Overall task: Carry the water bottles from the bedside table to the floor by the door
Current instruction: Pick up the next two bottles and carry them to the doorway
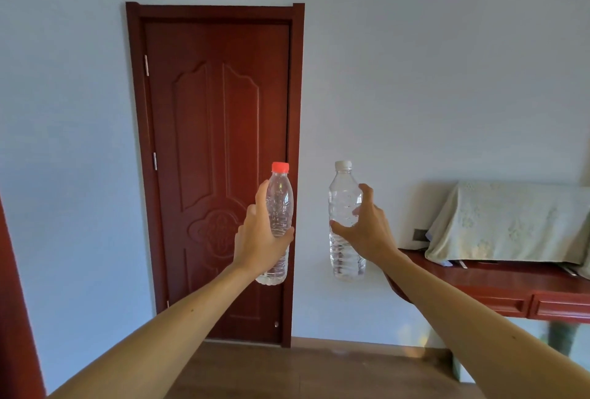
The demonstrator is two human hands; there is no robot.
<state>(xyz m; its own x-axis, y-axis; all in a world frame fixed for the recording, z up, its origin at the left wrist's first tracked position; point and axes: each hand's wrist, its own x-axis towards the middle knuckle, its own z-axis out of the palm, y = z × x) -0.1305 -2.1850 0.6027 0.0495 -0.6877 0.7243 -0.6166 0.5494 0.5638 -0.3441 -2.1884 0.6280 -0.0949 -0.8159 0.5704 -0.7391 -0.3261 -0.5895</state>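
While upright and clear, red-capped bottle (280,207) within curled left fingers (262,197), white-capped bottle (343,197) within curled right fingers (367,195).

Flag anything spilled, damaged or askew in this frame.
Nothing stands out. The left hand grips the red-capped bottle and the right hand the white-capped bottle, both roughly upright with caps on. No water shows on the floor before the closed door.

Pale blue walls (447,79) surround a shut red door (217,143); wooden floor (319,373) below, red table (510,279) at right.
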